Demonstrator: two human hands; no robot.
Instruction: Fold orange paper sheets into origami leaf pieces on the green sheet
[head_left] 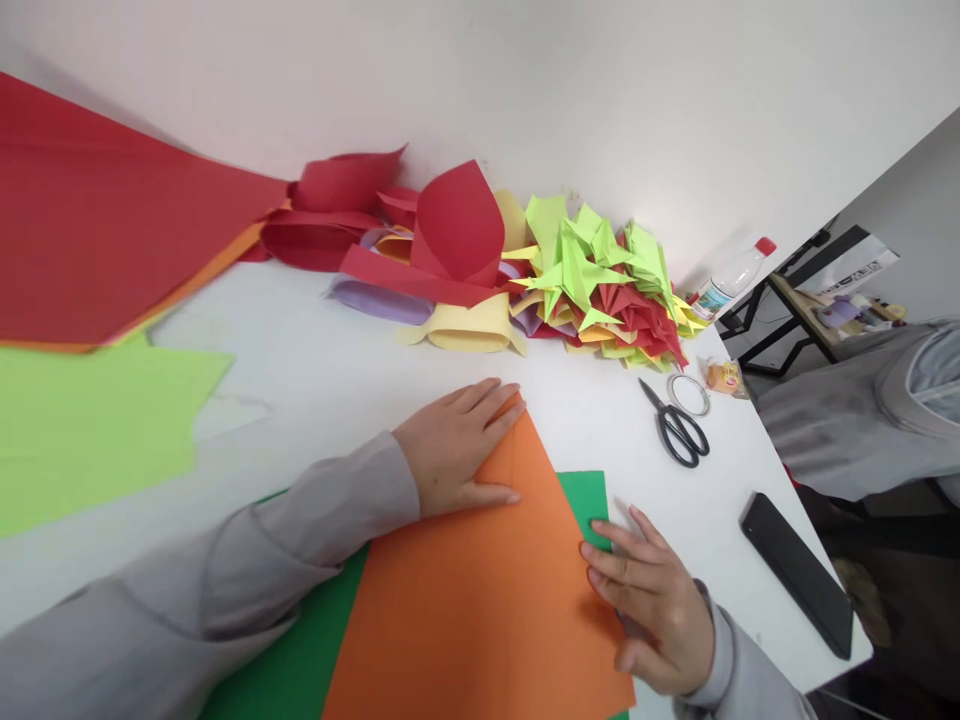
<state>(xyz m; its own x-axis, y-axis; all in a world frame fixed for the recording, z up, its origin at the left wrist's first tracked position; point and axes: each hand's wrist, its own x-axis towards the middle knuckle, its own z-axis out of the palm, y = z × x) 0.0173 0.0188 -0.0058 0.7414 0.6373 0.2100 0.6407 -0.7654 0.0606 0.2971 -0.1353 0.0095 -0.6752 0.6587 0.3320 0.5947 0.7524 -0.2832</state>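
Orange paper [480, 610] could slip askew under uneven pressure.
It lies over green paper [322, 635] on the table [592, 420]; the left hand [461, 450] presses flat near its top corner, clasping nothing, while the right hand [656, 595] is loosely spread, fingertips at the right edge. A harder push from the right could skid or buckle the sheet.

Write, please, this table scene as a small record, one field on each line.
Left hand: flat on orange paper, near its top corner
Right hand: fingers at the orange paper's right edge
Underneath: green paper, partly covered
Left side: red paper; lime paper
Back: pile of folded pointed pieces, mostly lime and red
Right side: scissors; black phone
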